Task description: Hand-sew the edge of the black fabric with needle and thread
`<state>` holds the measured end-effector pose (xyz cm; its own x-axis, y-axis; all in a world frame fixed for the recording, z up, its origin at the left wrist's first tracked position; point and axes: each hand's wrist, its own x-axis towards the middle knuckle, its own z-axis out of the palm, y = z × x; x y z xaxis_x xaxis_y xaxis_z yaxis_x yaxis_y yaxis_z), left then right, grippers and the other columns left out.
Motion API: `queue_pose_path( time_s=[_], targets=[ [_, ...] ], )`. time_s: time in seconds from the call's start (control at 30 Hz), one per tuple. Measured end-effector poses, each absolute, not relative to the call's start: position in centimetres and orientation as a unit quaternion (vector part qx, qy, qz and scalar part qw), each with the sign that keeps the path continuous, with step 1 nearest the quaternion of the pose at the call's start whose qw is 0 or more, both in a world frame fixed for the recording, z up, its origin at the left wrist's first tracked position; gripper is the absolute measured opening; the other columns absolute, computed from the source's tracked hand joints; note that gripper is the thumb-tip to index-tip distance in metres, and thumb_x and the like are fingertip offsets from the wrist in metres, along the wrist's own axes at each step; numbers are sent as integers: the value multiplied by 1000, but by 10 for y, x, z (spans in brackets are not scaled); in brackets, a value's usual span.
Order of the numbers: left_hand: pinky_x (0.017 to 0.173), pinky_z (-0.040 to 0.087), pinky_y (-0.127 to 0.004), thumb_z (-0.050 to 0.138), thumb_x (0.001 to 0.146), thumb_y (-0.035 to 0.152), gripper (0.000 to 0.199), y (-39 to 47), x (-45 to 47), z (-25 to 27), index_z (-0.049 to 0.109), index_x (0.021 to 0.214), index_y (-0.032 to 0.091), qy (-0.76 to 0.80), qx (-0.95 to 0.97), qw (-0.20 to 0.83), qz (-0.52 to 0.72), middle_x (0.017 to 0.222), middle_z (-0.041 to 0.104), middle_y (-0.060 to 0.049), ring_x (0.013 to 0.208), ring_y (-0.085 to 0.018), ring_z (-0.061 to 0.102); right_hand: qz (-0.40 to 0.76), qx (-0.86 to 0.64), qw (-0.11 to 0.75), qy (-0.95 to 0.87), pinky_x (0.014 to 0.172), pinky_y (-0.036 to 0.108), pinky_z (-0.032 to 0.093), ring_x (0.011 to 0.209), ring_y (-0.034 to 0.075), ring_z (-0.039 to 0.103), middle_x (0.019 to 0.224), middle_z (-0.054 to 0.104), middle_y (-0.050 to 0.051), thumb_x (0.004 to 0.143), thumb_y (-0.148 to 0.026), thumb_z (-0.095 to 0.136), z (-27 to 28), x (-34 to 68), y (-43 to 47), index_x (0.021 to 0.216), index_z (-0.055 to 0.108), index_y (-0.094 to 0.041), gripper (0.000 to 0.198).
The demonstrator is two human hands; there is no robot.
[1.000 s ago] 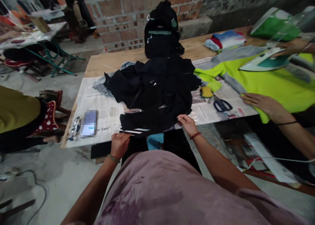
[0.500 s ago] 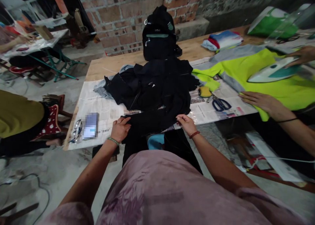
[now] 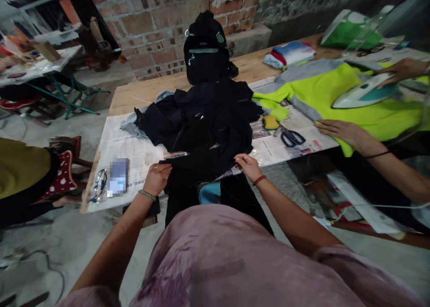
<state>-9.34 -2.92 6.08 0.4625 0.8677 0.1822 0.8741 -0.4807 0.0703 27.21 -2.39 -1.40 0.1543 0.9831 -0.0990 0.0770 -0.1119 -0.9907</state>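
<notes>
A black garment lies in a loose heap on the newspaper-covered table, with one narrow part drawn out along the front edge. At the left end of that part, my left hand has its fingers closed on the cloth. My right hand pinches the same part near its right end, thumb and forefinger together. Between the two hands the black cloth lies stretched fairly flat. Some light grey-blue fabric shows from under the heap on the left.
Left of the heap lie a phone and glasses. Scissors and a yellow sponge-like piece lie to the right. There a co-worker moves an iron over a lime-yellow garment. A black backpack stands behind.
The whole view has shifted slightly, so things sit a little further left. Both my hands keep their hold on the black cloth, with the left fingers a bit more closed over it.
</notes>
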Motion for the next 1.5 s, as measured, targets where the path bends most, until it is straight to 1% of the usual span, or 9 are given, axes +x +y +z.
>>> queue_pose_path(
  time_s=[0.17, 0.33, 0.57, 0.67, 0.8, 1.03, 1.23, 1.37, 1.5],
  targets=[
    [89, 40, -37, 37, 84, 18, 31, -40, -97, 72, 66, 96, 17, -479, -870, 42, -110, 104, 64, -10, 93, -20, 57, 460, -582, 488, -460, 49, 22, 42, 52, 10, 53, 65, 57, -1, 67, -44, 55, -16, 272, -24, 80, 58, -18, 29],
    [83, 40, -36, 40, 81, 14, 30, -64, -107, 67, 67, 92, 22, -409, -912, 4, -21, 100, 65, -8, 87, -19, 58, 466, -582, 492, -449, 50, 22, 44, 51, 9, 53, 67, 58, -1, 65, -45, 57, -17, 270, -24, 79, 59, -18, 31],
    [88, 31, -45, 45, 71, 8, 44, -74, -93, 63, 60, 109, 24, -579, -809, 57, -81, 121, 55, -8, 106, -26, 50, 427, -601, 516, -436, 42, 20, 40, 49, 9, 51, 71, 60, 1, 70, -45, 53, 1, 265, -30, 85, 57, -18, 32],
    [90, 31, -43, 44, 72, 8, 46, -69, -67, 73, 57, 114, 22, -608, -781, 64, -127, 125, 52, -8, 109, -26, 47, 385, -589, 526, -478, 46, 20, 42, 49, 8, 51, 71, 59, 0, 74, -40, 50, 16, 264, -37, 96, 56, -18, 31],
    [94, 31, -38, 46, 80, 19, 36, -57, -27, 77, 56, 114, 22, -534, -827, -21, -174, 121, 55, -6, 111, -21, 47, 355, -558, 505, -555, 52, 21, 45, 52, 9, 53, 72, 60, -1, 77, -33, 49, 32, 257, -47, 114, 47, -21, 39],
    [88, 36, -40, 56, 75, 34, 26, -30, 22, 63, 65, 98, 26, -467, -872, -129, -69, 115, 56, -4, 105, -23, 49, 406, -530, 398, -629, 55, 22, 45, 55, 10, 56, 66, 61, -1, 77, -32, 50, 42, 235, -53, 83, 59, -20, 16],
    [83, 36, -39, 62, 71, 31, 12, -22, 27, 62, 67, 78, 23, -467, -876, -123, -19, 103, 60, -3, 96, -22, 52, 443, -527, 339, -641, 52, 21, 42, 48, 10, 52, 51, 53, -5, 78, -32, 46, 25, 234, -45, 83, 56, -20, 17],
    [86, 36, -37, 59, 76, 29, 12, -27, 21, 72, 64, 82, 20, -427, -896, -107, -50, 90, 63, -3, 87, -18, 55, 429, -543, 410, -594, 51, 21, 41, 52, 10, 53, 62, 59, -2, 78, -33, 45, 16, 235, -41, 81, 53, -19, 16],
    [80, 42, -29, 48, 84, 25, 17, -37, 20, 75, 62, 90, 18, -405, -906, -93, -84, 91, 61, -6, 86, -16, 56, 383, -540, 501, -558, 50, 21, 42, 52, 9, 52, 72, 61, 1, 80, -37, 45, 20, 232, -45, 85, 53, -19, 20]
  ],
)
